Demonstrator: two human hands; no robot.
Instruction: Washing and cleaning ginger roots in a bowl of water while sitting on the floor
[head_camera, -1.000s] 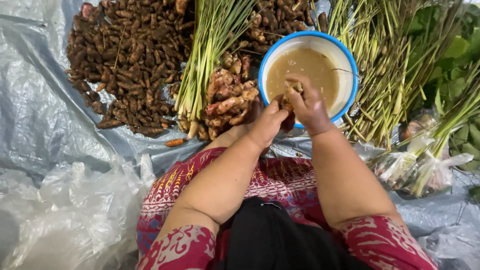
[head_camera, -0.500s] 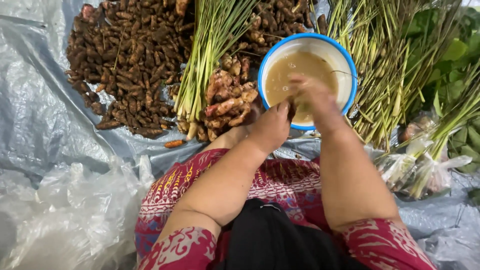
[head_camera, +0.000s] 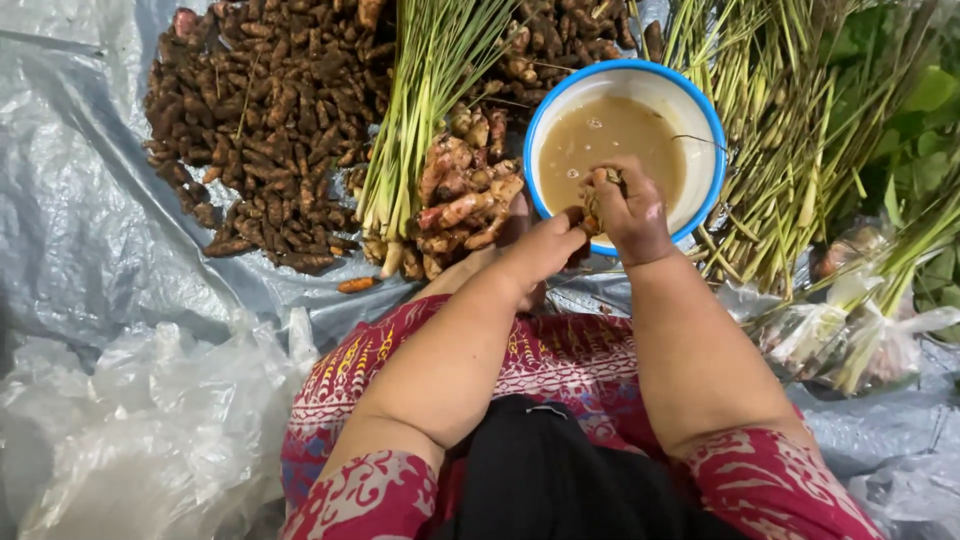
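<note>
Your right hand (head_camera: 632, 212) has its grip closed on a small root (head_camera: 596, 203) at the near rim of the bowl (head_camera: 700, 125) of murky water; your left hand (head_camera: 545, 248) pinches its lower end. The root's long axis seems to run near to far, though fingers hide most of it. Judging by the piles (head_camera: 260, 130) unwashed on the sheet (head_camera: 90, 200), most work remains.

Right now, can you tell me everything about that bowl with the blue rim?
The bowl is round, white inside with a bright blue rim, and looks like enamel or plastic. It sits upright on the grey plastic sheet, holding cloudy brown water. The right hand holds a small root over its near edge, and green stalks lie against it.
</note>
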